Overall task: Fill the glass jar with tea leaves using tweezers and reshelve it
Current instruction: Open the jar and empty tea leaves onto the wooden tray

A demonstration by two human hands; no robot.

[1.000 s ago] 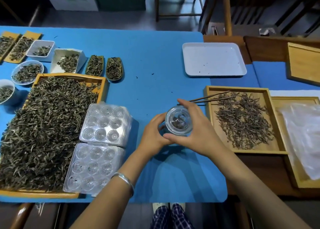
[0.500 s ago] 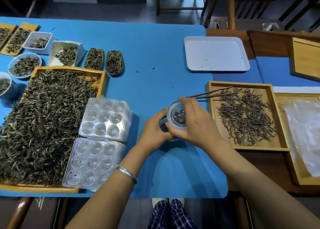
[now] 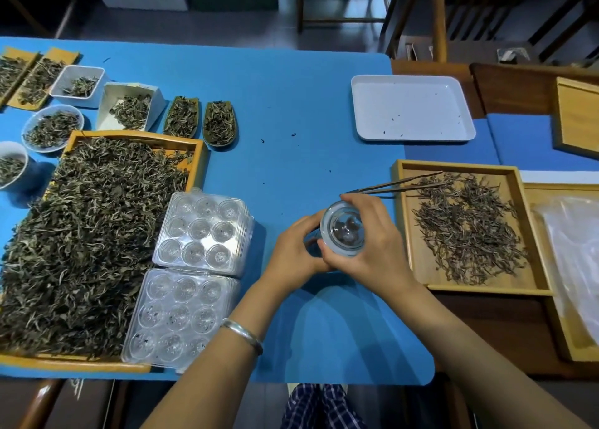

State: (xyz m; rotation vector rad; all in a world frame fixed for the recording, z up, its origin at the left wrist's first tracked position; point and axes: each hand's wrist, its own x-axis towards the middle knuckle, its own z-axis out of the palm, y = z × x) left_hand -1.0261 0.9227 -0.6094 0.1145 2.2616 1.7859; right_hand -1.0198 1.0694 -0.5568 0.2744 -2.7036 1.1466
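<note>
Both hands: left hand [image 3: 293,248] and right hand [image 3: 372,250] curl around the glass jar [image 3: 344,229]; right also pinches tweezers [image 3: 393,185].
Hidden: jar's sides.

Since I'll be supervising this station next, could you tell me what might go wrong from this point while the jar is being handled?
1. The right hand grips the glass jar and the tweezers together; the tweezers could slip or drag leaves out of the small wooden tray.
2. The jar is glass, held above the table by both hands; if the left hand loosens, it may fall.
3. The plastic cell trays sit close beside the left arm and could be knocked.
</note>
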